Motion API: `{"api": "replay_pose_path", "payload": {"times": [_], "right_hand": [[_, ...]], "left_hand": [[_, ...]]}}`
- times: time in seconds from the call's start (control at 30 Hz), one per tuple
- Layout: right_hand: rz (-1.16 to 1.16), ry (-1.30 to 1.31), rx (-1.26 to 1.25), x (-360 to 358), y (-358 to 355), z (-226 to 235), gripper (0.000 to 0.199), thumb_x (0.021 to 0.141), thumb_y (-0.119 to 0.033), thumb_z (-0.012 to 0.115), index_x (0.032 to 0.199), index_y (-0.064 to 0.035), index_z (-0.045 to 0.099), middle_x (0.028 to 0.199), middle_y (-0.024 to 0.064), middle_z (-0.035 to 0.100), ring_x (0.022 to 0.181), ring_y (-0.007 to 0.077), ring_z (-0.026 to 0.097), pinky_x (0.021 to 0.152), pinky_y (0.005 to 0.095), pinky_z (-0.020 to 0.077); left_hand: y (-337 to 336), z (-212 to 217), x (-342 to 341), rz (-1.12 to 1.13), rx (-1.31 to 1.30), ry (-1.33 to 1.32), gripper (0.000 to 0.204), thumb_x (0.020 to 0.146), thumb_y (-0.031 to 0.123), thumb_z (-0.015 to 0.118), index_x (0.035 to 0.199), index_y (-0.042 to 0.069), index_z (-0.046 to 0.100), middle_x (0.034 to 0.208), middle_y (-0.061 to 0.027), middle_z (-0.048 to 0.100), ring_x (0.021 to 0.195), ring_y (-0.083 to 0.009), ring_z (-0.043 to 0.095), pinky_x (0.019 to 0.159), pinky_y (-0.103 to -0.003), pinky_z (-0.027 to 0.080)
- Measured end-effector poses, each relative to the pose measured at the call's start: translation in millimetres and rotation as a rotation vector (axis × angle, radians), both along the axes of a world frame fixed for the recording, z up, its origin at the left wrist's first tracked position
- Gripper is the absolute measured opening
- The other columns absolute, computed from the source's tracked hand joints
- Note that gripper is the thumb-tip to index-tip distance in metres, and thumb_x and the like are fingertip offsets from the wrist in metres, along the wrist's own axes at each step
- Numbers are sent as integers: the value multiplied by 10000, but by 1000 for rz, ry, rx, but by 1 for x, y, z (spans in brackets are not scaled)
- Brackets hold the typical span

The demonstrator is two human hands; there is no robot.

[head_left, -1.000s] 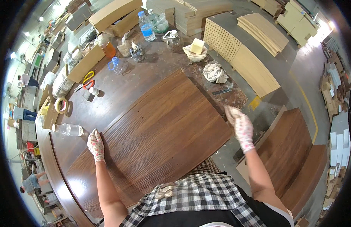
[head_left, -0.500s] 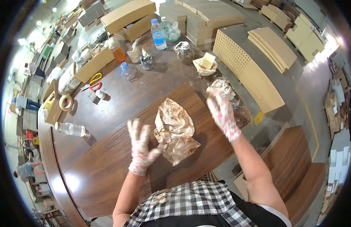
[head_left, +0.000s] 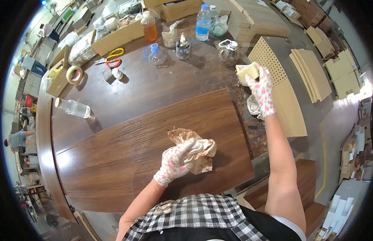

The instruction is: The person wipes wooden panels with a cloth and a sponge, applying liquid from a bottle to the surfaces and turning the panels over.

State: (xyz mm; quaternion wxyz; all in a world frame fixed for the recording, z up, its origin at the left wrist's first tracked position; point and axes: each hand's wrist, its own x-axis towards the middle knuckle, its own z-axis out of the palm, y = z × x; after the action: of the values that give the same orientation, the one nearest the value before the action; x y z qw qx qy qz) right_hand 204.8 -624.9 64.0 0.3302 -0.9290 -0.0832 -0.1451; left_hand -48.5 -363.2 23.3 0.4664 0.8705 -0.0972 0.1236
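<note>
My left hand (head_left: 173, 164), in a white glove with pink spots, is closed on a brown-stained cream cloth (head_left: 203, 156). The cloth is bunched above a dark wood-grain board (head_left: 126, 140). At the far right of the table my right hand (head_left: 262, 94), gloved alike, pinches a pale yellow sponge block (head_left: 247, 73) between thumb and fingers. Whitish wrapping shows under the sponge; whether the two touch I cannot tell. Just below this hand lies a crumpled grey-white rag (head_left: 254, 106), partly covered by the wrist.
Beyond the board stand a lidded jar (head_left: 228, 54), a blue-labelled bottle (head_left: 202, 26), a bottle of orange liquid (head_left: 149, 28) and a blue-handled jug (head_left: 156, 56). Scissors (head_left: 114, 58), tape (head_left: 74, 75) and a clear bottle (head_left: 72, 108) are at left. Perforated panels (head_left: 270, 60) stand beyond the right edge.
My left hand has taken hold of the cloth and bunched it up. My right hand has moved farther away, past the rag, and now grips the sponge. The view has shifted.
</note>
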Motion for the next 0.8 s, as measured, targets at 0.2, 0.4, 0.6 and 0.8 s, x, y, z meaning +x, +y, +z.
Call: {"api": "replay_pose_path", "payload": {"times": [0.2, 0.4, 0.6, 0.8], "right_hand": [[115, 101, -4, -59, 25, -1, 495, 776, -153, 705, 1214, 20, 551, 1141, 198, 624, 1052, 281, 616, 915, 349, 472], [138, 54, -143, -68, 58, -15, 551, 769, -212, 728, 1232, 18, 537, 1166, 186, 608, 1076, 287, 596, 947, 363, 455], [234, 30, -175, -80, 106, -15, 586, 764, -288, 731, 1252, -29, 534, 1113, 177, 612, 1034, 309, 601, 912, 382, 474], [126, 13, -205, -72, 89, -11, 599, 769, -298, 739, 1265, -35, 528, 1123, 168, 618, 1045, 287, 609, 930, 355, 478]], "left_hand": [[-6, 5, 8, -100, 112, 104, 412, 725, 258, 653, 1132, 197, 637, 822, -65, 646, 723, -289, 634, 649, -386, 514], [-3, 5, 9, -105, 79, 123, 379, 739, 267, 637, 1114, 210, 638, 781, -66, 633, 702, -289, 628, 630, -384, 511], [2, 1, 9, -153, 18, 178, 393, 707, 280, 710, 1082, 169, 676, 864, -65, 669, 745, -279, 636, 671, -366, 498], [1, 2, 10, -163, 24, 181, 396, 714, 291, 702, 1095, 189, 672, 820, -58, 665, 708, -272, 632, 652, -359, 496]]}}
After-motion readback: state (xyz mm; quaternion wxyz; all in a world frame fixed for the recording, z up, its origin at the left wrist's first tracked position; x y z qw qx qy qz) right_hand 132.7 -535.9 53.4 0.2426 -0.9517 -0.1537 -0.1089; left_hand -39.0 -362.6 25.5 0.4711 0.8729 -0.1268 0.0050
